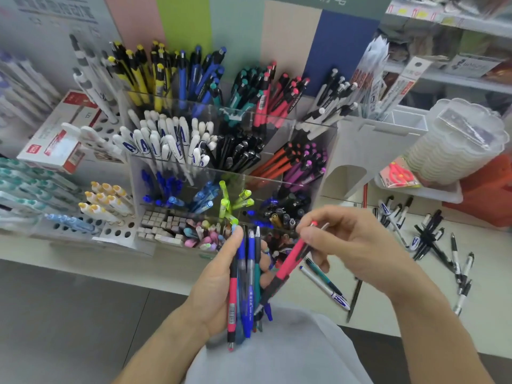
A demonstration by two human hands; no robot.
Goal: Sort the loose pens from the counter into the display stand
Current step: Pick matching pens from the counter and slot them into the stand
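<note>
The left hand (pixel 219 284) grips a bundle of pens (pixel 245 284) before the stand (pixel 221 167). The right hand (pixel 352 245) pinches a pink pen (pixel 288 266). More loose pens (pixel 432 245) lie on the surface (pixel 388 314).

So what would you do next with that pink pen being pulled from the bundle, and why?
Probably carry the pink pen, pinched in the right hand, up to the back compartment of pink pens in the display stand and drop it in. It matches those, and the left hand holds more pens to sort.
</note>
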